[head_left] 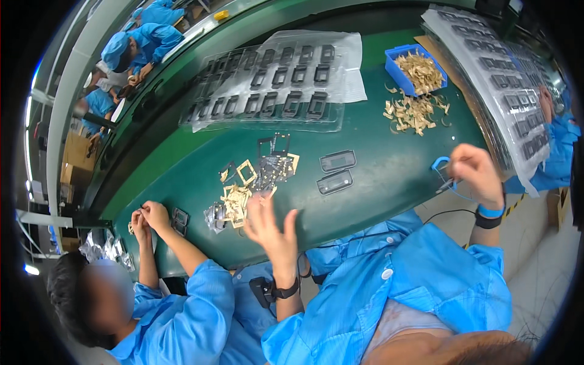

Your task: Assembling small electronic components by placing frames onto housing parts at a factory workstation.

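Observation:
My left hand (274, 234) is open, fingers spread, over the near side of a heap of tan strips (234, 204). Its fingertips are near the strips; whether they touch cannot be told. My right hand (477, 170) is closed at the table's right edge, thumb and fingers together. Beside its fingertips are a blue loop (439, 163) and a slim silver piece (447, 185); what the fingers hold is unclear. Between my hands lie two dark rectangular frames (336, 181). Beyond my left hand are small dark and clear pieces (274, 170) and a tan square frame (246, 172).
Clear trays of dark frames (267, 106) stand at the back of the green table (377, 201). A blue bin (398, 76) of tan strips has more spilled before it. Stacked trays (517, 97) rise at right. A co-worker's hands (152, 218) work at left.

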The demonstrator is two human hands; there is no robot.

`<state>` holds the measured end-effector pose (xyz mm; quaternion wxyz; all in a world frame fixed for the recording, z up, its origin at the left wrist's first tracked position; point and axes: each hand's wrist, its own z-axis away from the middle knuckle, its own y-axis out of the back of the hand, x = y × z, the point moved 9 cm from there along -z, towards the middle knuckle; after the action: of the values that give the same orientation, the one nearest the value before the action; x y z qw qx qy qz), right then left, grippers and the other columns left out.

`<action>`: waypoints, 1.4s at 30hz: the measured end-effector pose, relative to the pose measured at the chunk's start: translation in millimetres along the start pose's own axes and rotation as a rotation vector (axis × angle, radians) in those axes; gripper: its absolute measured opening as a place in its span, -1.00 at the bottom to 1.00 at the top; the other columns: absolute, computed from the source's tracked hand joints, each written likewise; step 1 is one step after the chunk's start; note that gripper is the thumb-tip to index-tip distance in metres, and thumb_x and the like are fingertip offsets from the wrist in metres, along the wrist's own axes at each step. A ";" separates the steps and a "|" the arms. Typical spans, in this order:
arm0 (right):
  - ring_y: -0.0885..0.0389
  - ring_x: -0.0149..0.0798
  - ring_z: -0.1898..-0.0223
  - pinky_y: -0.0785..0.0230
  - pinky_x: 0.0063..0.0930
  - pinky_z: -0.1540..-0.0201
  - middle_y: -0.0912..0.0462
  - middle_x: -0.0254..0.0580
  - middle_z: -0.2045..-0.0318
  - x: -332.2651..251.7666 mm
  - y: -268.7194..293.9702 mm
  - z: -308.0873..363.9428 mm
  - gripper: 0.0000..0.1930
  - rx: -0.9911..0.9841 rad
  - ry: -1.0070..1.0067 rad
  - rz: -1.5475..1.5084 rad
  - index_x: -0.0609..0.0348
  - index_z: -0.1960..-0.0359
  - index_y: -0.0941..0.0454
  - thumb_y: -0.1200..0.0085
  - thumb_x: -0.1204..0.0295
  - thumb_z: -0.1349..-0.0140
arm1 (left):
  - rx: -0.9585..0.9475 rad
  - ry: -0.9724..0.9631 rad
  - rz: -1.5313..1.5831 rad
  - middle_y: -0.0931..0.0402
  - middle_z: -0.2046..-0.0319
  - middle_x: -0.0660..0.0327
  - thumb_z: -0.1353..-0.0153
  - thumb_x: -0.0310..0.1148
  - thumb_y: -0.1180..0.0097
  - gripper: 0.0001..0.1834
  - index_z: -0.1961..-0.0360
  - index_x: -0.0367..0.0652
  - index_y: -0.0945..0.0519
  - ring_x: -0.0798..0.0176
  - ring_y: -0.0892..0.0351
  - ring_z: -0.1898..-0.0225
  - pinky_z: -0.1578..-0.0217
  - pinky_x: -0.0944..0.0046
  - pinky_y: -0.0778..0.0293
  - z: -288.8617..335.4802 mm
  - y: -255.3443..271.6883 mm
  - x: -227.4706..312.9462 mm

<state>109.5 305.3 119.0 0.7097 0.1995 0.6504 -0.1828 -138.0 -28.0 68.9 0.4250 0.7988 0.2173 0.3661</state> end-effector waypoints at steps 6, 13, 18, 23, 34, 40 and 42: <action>-0.44 -0.47 0.40 -0.29 -0.57 0.29 -0.53 -0.29 0.44 -33.8 51.3 46.7 -0.77 0.246 0.237 0.015 0.16 0.24 -0.46 -0.19 0.28 -0.33 | -0.185 -0.083 0.371 -0.47 -0.22 0.09 -0.04 -0.34 -0.46 -0.21 -0.31 -0.14 -0.38 0.05 -0.36 -0.30 -0.30 0.06 -0.10 -18.6 -46.3 58.3; -0.48 -0.54 0.44 -0.34 -0.62 0.33 -0.56 -0.37 0.47 29.5 1.8 12.0 -0.89 0.154 -0.038 -0.081 0.15 0.27 -0.52 -0.15 0.40 -0.37 | -0.220 -0.024 0.495 -0.63 0.02 0.18 0.02 -0.52 -0.47 -0.26 -0.21 -0.16 -0.41 0.08 -0.51 -0.07 -0.12 0.15 -0.29 10.0 -59.2 67.6; -0.54 -0.54 0.52 -0.32 -0.66 0.48 -0.58 -0.40 0.53 91.9 -100.4 -6.4 -0.89 -0.202 -0.398 -0.130 0.18 0.29 -0.54 -0.14 0.44 -0.39 | -0.176 -0.055 0.500 -0.61 0.01 0.15 0.07 -0.46 -0.53 -0.28 -0.16 -0.18 -0.47 0.02 -0.51 -0.07 -0.11 0.12 -0.34 32.5 -49.4 81.6; -0.56 -0.54 0.62 -0.31 -0.66 0.64 -0.59 -0.38 0.56 105.4 -130.3 -26.3 -0.83 -0.252 -0.415 -0.109 0.28 0.31 -0.58 -0.20 0.40 -0.34 | -0.151 -0.034 0.544 -0.60 -0.01 0.15 0.10 -0.43 -0.56 -0.29 -0.12 -0.19 -0.50 0.00 -0.52 -0.08 -0.11 0.11 -0.38 33.6 -46.5 70.2; -0.56 -0.52 0.70 -0.21 -0.62 0.70 -0.59 -0.34 0.69 100.5 -138.5 -33.5 -0.84 -0.214 -0.491 0.168 0.32 0.39 -0.62 -0.23 0.45 -0.25 | -0.128 -0.128 0.505 -0.64 0.03 0.19 0.05 -0.40 -0.50 -0.48 0.02 -0.17 -0.59 0.02 -0.53 -0.10 -0.08 0.09 -0.31 39.3 -48.8 74.8; -0.57 -0.51 0.70 -0.22 -0.62 0.70 -0.60 -0.33 0.69 104.0 -137.0 -32.7 -0.85 -0.181 -0.513 0.154 0.33 0.40 -0.63 -0.25 0.47 -0.23 | -0.118 -0.187 0.460 -0.65 0.03 0.21 0.05 -0.39 -0.49 -0.65 0.20 -0.13 -0.67 0.04 -0.54 -0.11 -0.07 0.09 -0.32 41.8 -50.5 77.9; -0.57 -0.51 0.70 -0.22 -0.62 0.70 -0.60 -0.33 0.69 103.7 -137.6 -33.1 -0.85 -0.181 -0.516 0.157 0.33 0.40 -0.63 -0.25 0.47 -0.23 | -0.115 -0.189 0.446 -0.65 0.03 0.21 0.04 -0.39 -0.48 -0.70 0.24 -0.12 -0.69 0.05 -0.53 -0.11 -0.08 0.09 -0.32 42.0 -48.9 78.2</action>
<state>19.0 205.1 7.0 0.8788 0.1320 0.4444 -0.1134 -57.5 28.3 43.6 0.3968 0.8323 -0.0265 0.3862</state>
